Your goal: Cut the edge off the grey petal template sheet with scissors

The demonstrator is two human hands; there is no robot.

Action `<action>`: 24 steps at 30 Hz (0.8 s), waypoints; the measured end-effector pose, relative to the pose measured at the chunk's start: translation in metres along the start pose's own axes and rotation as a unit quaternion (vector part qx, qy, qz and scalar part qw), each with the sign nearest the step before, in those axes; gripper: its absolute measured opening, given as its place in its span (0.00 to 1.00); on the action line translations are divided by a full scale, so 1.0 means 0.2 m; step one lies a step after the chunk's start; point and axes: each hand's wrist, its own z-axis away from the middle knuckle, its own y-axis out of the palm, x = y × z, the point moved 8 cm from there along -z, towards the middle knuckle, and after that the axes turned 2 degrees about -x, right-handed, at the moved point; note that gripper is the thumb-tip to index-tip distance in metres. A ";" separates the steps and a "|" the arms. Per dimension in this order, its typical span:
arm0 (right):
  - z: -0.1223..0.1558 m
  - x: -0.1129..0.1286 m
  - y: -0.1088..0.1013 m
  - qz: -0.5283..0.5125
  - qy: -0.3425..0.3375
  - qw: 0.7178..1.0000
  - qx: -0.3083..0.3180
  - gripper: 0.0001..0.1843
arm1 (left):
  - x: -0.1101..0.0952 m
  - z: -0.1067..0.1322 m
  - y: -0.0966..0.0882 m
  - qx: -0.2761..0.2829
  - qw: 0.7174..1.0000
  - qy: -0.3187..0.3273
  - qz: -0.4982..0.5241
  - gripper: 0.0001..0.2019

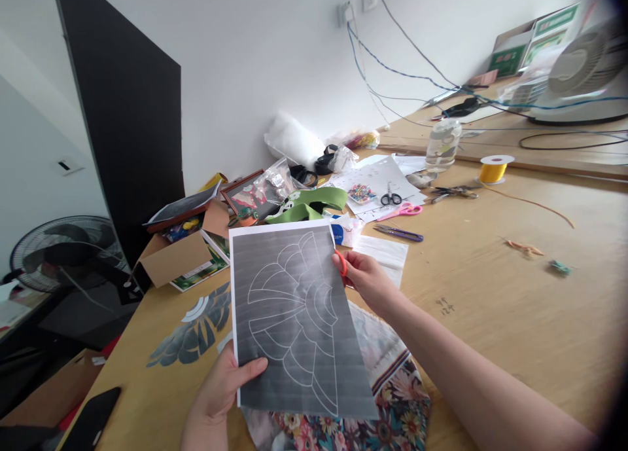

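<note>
A dark grey printed sheet of paper [289, 294] with white outlines of a fan-like petal pattern is held up over the table. My left hand [228, 379] grips its lower left edge, thumb on the front and fingers behind. My right hand [363, 274] is closed on red-handled scissors [342, 262] at the sheet's upper right edge; the blades are mostly hidden. Beneath the sheet lies floral fabric [392, 405] with a striped band. On the table to the left are grey cut paper petals [196, 330] set in a fan shape.
Behind the sheet are a green cloth strip [309, 202], pink scissors [406, 210], purple thread snips [400, 233] and a box of colourful pins [362, 194]. A cardboard box [181, 258] stands left. Yellow thread spool [492, 169], jar [443, 145] and fan [583, 71] are right; a phone [93, 418] lies front left.
</note>
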 end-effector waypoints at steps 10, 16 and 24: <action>0.01 0.01 0.00 0.000 -0.009 1.000 -0.004 0.28 | 0.03 0.00 -0.02 -0.001 1.000 -0.013 0.000 0.27; 0.01 0.00 0.01 -0.014 -0.005 1.000 0.000 0.27 | 0.01 0.00 0.00 -0.002 1.000 -0.006 0.004 0.27; 0.00 -0.01 0.01 -0.025 0.006 1.000 0.003 0.28 | -0.01 0.01 0.01 -0.003 1.000 0.002 -0.002 0.27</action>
